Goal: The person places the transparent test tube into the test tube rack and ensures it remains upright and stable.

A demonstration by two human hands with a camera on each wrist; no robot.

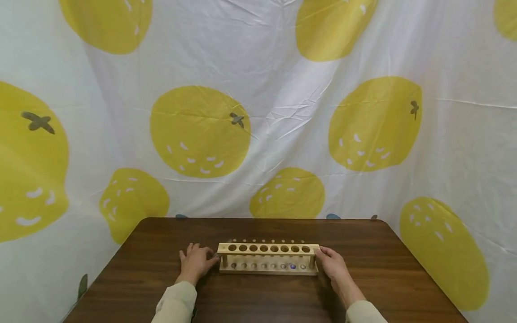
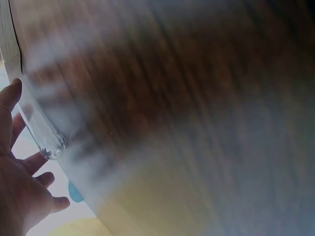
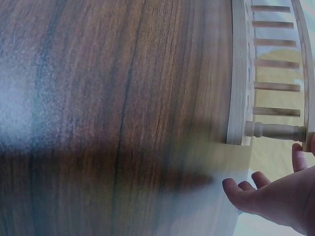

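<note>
A wooden test tube rack stands on the table, with a row of round holes along its top bar and matching hollows in its base. One hollow near the right shows a blue-purple spot. At the rack's left end, my left hand pinches a clear glass test tube between thumb and finger, the other fingers spread. The tube's rounded end shows in the left wrist view. My right hand grips the right end of the top bar, thumb on top; its fingers are partly cut off in the right wrist view.
The dark wooden table has a glossy, reflecting surface. Behind its far edge hangs a white cloth printed with yellow fruit. Several short pegs stand in a row along the rack's back.
</note>
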